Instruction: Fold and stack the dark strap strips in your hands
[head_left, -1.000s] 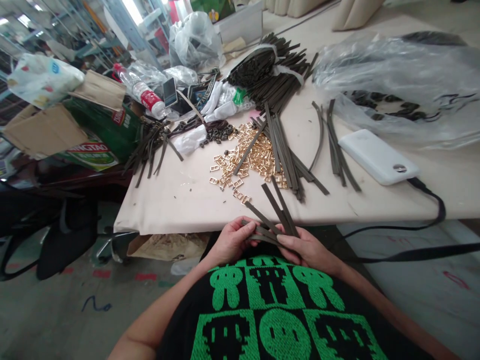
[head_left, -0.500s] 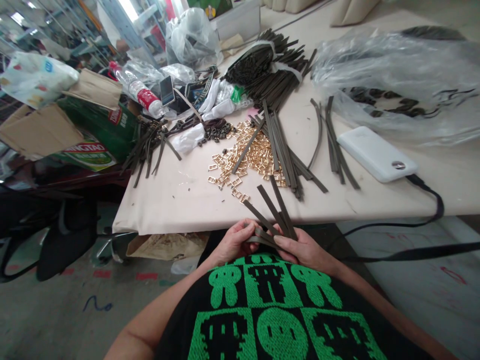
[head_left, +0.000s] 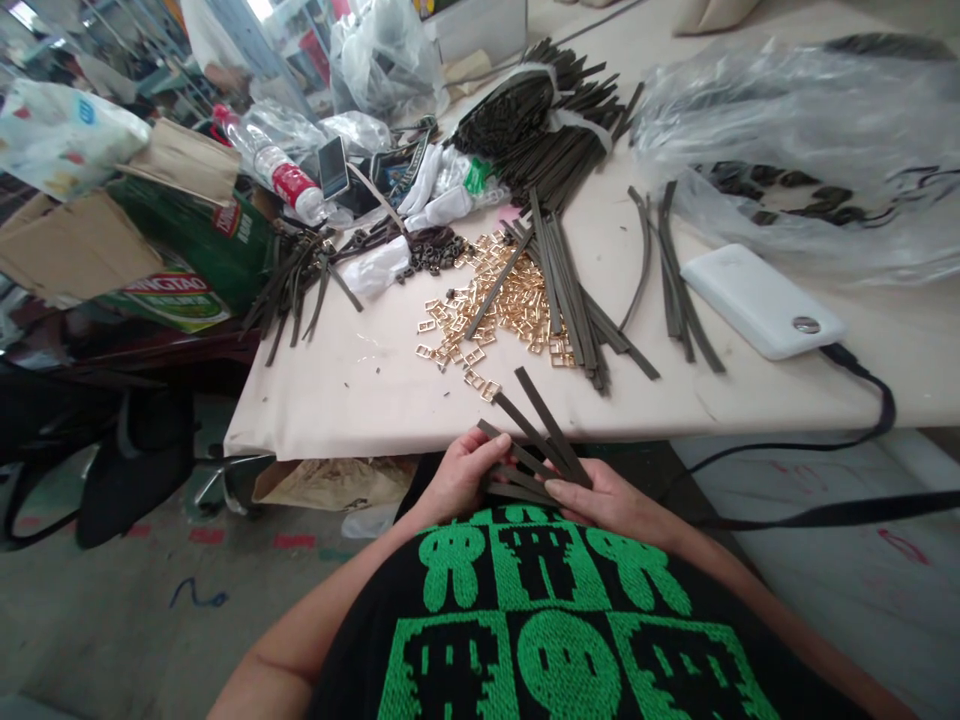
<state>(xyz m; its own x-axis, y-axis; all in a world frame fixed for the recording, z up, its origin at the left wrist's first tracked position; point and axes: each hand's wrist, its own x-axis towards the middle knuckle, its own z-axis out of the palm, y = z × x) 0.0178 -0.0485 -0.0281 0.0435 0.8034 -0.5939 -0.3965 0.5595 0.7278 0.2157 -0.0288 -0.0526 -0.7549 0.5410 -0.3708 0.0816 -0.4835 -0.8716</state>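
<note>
Several dark olive straps [head_left: 551,432] fan out from my right hand [head_left: 600,492], which is closed around their lower part at the table's front edge. My left hand [head_left: 469,472] pinches one of these straps near its end, thumb on top, to the left of the others. Just beyond the strap tips lies a spread heap of gold-coloured metal buckles [head_left: 514,300]. A sheaf of loose straps [head_left: 566,300] rests partly over the heap's right side. Behind it is a thick tied bundle of straps [head_left: 540,125].
On the right lie a white power bank [head_left: 761,300] with a black cable and a clear plastic bag [head_left: 795,140] of dark pieces. A plastic bottle [head_left: 277,175], a phone [head_left: 333,167] and a green carton [head_left: 195,255] are on the left. White cloth lies near the dark small parts.
My left hand has moved from a bent strap to pinch a strap near its end, now angled to the left. The fan of straps in my right hand has shifted.
</note>
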